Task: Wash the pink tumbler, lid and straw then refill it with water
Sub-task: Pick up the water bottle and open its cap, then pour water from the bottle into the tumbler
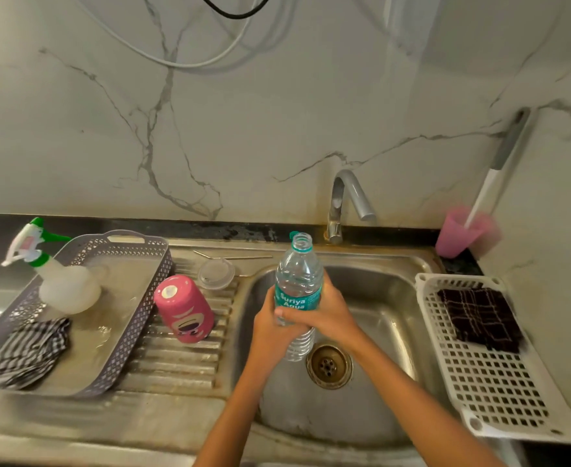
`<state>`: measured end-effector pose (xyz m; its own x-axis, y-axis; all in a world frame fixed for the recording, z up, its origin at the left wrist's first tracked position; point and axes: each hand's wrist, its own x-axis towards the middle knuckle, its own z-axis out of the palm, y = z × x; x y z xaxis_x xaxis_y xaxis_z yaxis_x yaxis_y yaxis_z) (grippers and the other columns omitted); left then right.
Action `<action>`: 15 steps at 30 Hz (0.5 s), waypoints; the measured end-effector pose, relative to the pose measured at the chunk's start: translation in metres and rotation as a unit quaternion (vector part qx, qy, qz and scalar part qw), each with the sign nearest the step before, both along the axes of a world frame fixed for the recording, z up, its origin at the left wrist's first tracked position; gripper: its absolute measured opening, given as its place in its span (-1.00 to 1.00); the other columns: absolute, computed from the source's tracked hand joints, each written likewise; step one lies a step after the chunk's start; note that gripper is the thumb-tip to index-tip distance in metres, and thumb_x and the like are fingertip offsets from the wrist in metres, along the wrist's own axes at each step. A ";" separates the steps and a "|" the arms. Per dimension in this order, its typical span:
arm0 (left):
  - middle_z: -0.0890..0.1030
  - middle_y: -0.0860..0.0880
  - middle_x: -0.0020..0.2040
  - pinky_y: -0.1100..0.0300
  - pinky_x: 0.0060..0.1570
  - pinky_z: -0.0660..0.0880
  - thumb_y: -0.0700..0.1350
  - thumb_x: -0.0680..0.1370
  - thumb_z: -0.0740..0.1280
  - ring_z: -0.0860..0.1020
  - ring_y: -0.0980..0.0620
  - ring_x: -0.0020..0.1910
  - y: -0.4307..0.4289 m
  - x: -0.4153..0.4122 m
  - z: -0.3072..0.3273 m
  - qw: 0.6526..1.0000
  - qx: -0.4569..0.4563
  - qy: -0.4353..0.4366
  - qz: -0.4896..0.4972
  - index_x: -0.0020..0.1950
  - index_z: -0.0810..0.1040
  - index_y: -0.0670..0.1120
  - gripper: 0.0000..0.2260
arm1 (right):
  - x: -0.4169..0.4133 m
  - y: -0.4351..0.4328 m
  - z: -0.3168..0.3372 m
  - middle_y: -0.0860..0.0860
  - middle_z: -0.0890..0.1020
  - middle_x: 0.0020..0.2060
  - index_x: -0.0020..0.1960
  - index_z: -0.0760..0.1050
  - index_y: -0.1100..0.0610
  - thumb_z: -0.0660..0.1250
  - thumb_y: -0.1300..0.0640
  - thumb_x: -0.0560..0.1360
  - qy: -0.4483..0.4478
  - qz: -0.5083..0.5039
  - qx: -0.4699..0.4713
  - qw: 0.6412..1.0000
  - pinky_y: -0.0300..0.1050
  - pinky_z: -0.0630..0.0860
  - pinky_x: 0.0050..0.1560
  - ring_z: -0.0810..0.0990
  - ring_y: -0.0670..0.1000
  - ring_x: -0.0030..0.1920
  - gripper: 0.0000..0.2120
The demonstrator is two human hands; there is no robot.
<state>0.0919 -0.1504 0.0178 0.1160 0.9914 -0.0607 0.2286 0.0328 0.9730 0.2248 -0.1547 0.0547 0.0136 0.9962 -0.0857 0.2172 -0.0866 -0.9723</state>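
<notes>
Both hands hold a clear plastic water bottle (299, 281) upright over the sink (382, 298), near the middle of the basin. The right hand (326, 315) wraps around the bottle at its teal label, fingers curled round the front. The left hand (272, 333) grips the ribbed lower part just below, its fingers closed round the bottle and touching the right hand. The bottle's neck is open, and there is water inside.

The pink tumbler (184, 308) stands bottom end up on the ribbed drainboard (176, 365), left of the basin and apart from both hands. Just beyond it, the clear lid (216, 274) lies on the drainboard. The metal straw (233, 257) lies flat along the far edge, behind the lid.

The tap (344, 200) rises at the far side of the sink, its spout bending down to the right; whether water is running cannot be told. The drain (329, 365) sits in the basin floor just below the bottle's base.

On the far left a grey basket (136, 318) holds a spray bottle (65, 284) with a green and white trigger, and a checked cloth (24, 348) at its near end. To the right of the sink, a white rack (489, 392) carries a dark cloth (479, 318). In the far right corner, a pink cup (459, 235) holds a long brush handle (500, 170) that leans against the wall.
</notes>
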 end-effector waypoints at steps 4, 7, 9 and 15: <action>0.62 0.18 0.13 0.20 0.12 0.55 -0.04 0.26 0.58 0.59 0.27 0.11 -0.011 -0.010 0.018 0.996 -0.010 -0.004 -0.090 0.22 0.39 0.28 -0.37 | -0.004 -0.012 0.005 -0.11 0.65 0.04 0.28 0.42 -0.01 0.64 0.13 0.19 -0.002 -0.060 0.024 0.998 -0.04 0.61 0.10 0.63 -0.15 0.06 -0.28; 0.39 0.26 0.40 0.23 0.37 0.34 0.03 0.35 0.59 0.34 0.43 0.32 -0.007 -0.036 0.038 0.963 -0.017 0.137 -0.231 0.46 0.20 0.22 -0.20 | -0.002 -0.016 0.000 -0.12 0.66 0.02 0.25 0.44 -0.07 0.63 0.11 0.19 -0.003 -0.068 0.027 0.997 -0.02 0.61 0.09 0.64 -0.14 0.05 -0.31; 0.10 0.07 0.59 0.04 0.51 0.15 0.15 0.36 0.53 0.13 0.14 0.53 0.008 -0.059 0.054 0.920 0.020 0.296 -0.256 0.61 -0.09 0.06 0.03 | -0.002 -0.022 -0.004 -0.13 0.65 0.04 0.22 0.42 -0.14 0.63 0.06 0.18 0.000 -0.080 0.016 0.997 -0.04 0.60 0.11 0.63 -0.14 0.05 -0.31; -0.08 -0.08 0.62 -0.23 0.52 -0.12 0.20 0.54 0.32 -0.09 -0.17 0.59 0.064 -0.086 0.097 0.567 0.104 0.787 -0.219 0.60 -0.17 -0.06 -0.13 | -0.011 -0.034 -0.015 -0.16 0.60 0.07 0.22 0.38 -0.16 0.63 0.05 0.21 0.004 -0.089 0.007 0.996 -0.07 0.56 0.16 0.58 -0.13 0.10 -0.32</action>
